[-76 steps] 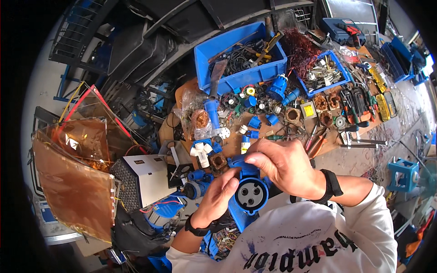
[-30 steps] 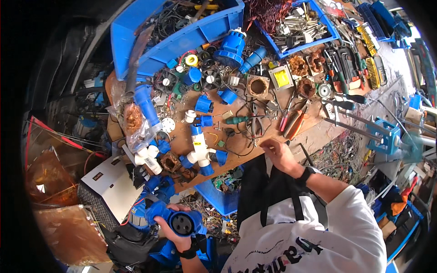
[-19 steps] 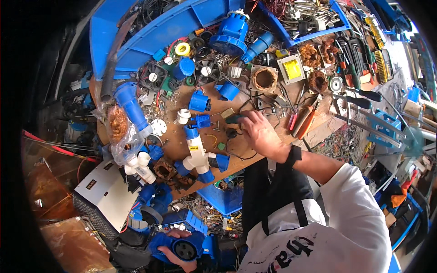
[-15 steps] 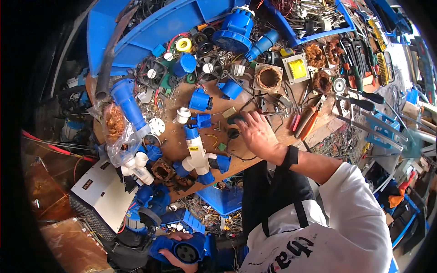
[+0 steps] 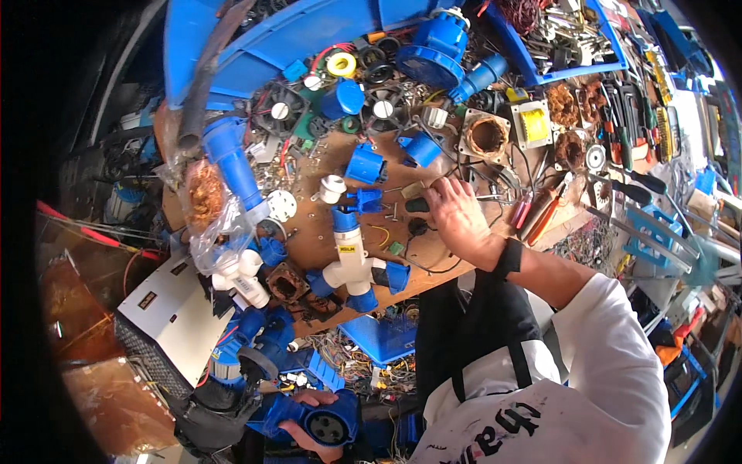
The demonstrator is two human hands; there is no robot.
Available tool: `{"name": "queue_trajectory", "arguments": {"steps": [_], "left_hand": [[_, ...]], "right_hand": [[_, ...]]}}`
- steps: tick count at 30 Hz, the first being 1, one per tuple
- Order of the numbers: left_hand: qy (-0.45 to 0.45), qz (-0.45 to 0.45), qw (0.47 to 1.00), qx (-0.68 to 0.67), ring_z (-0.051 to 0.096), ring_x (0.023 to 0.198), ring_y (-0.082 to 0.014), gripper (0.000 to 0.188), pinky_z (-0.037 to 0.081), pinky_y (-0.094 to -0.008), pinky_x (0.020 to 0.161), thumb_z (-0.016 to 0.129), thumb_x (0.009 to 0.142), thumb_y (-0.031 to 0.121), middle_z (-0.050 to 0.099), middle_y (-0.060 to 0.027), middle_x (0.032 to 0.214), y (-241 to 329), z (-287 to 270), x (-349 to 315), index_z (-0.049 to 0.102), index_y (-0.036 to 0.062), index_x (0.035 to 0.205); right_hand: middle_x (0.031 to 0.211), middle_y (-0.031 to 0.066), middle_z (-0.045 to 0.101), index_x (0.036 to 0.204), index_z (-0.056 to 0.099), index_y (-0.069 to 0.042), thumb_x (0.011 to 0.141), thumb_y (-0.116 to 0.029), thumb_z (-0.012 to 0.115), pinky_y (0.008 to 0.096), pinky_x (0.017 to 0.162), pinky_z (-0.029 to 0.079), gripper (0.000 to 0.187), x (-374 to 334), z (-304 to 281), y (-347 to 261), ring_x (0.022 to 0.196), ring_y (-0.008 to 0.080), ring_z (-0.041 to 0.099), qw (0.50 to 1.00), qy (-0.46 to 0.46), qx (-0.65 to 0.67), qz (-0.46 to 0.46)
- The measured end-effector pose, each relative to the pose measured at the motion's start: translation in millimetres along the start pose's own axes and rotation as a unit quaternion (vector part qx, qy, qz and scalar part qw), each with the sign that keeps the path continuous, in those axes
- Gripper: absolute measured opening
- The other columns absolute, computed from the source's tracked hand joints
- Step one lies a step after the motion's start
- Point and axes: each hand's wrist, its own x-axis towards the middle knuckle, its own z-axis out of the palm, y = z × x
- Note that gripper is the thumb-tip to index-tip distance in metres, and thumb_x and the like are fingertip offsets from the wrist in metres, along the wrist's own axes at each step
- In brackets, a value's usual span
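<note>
My left hand (image 5: 311, 439), low in the view, is wrapped round a blue industrial connector (image 5: 331, 419) whose dark round pin face shows. Above the bench, my right hand (image 5: 461, 220) reaches with fingers curled down over a dark-handled thing (image 5: 417, 205), partly hidden under them; its kind I cannot make out. Close to those fingertips lie a small tan block (image 5: 413, 189) and a black round piece (image 5: 418, 226). Left of the hand stands a white multi-way connector (image 5: 349, 259) with blue ends. Beyond it are a blue insert (image 5: 366, 201) and a white ring (image 5: 332, 188).
Pliers with orange handles (image 5: 545, 215) lie right of my hand. Motor housings (image 5: 485, 135), fans (image 5: 280, 110) and a large blue plug (image 5: 433, 50) crowd the back. A long blue connector (image 5: 232, 164) leans at left. A blue crate (image 5: 379, 339) sits below the bench edge.
The whole bench sits further right in the view. My right hand stays in about the same place on the bench, beside the dark-handled thing. My left hand still holds the blue connector.
</note>
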Motion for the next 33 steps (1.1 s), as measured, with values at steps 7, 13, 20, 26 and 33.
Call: {"name": "queue_trajectory", "arguments": {"steps": [7,13,20,26,33], "left_hand": [[-0.049,0.069,0.996,0.017,0.06,0.08,-0.0304,0.073,0.05,-0.0446,0.076,0.033,0.096,0.07,0.058,-0.0167,0.083,35.9,46.4,-11.0,0.053,-0.0003,0.092],[-0.115,0.118,0.984,-0.067,0.063,0.09,-0.0302,0.075,0.05,-0.0439,0.082,0.039,0.092,0.074,0.062,-0.0166,0.093,83.0,107.7,-29.8,0.054,0.0012,0.103],[-0.165,0.199,0.963,-0.082,0.064,0.079,-0.0304,0.073,0.053,-0.0437,0.077,0.034,0.095,0.071,0.061,-0.0147,0.083,127.4,202.9,-83.5,0.054,0.0011,0.096],[-0.127,0.181,0.974,-0.048,0.063,0.077,-0.0285,0.068,0.053,-0.0427,0.075,0.033,0.098,0.067,0.061,-0.0139,0.081,106.2,223.1,-101.8,0.052,0.0021,0.094],[-0.031,0.088,0.995,-0.036,0.062,0.078,-0.0277,0.065,0.052,-0.0411,0.074,0.038,0.098,0.066,0.059,-0.0135,0.081,60.2,175.7,-90.9,0.052,0.0024,0.093]], "right_hand": [[0.113,0.0164,0.064,0.122,0.052,-0.002,0.086,0.005,0.066,0.0373,0.089,0.053,0.039,-7.3,-145.5,-26.6,0.103,0.0289,0.067,0.885,0.16,0.438,0.005],[0.12,0.0166,0.063,0.134,0.044,-0.005,0.095,-0.002,0.06,0.043,0.096,0.053,0.043,-67.8,-288.5,-39.5,0.109,0.0318,0.066,0.565,0.181,0.803,0.051],[0.118,0.0168,0.064,0.127,0.048,-0.006,0.095,-0.004,0.06,0.0289,0.078,0.057,0.034,-142.1,-369.4,-10.9,0.11,0.0314,0.066,0.468,0.239,0.851,0.015],[0.105,0.0059,0.066,0.113,0.049,-0.007,0.092,-0.003,0.065,0.0259,0.068,0.054,0.026,-152.8,-302.4,53.4,0.08,0.0133,0.064,0.568,0.229,0.77,0.179],[0.106,0.003,0.062,0.114,0.05,-0.008,0.094,-0.002,0.061,0.0333,0.081,0.058,0.024,-182.4,-137.1,77.5,0.094,0.0157,0.065,0.44,0.104,0.799,0.396]]}}
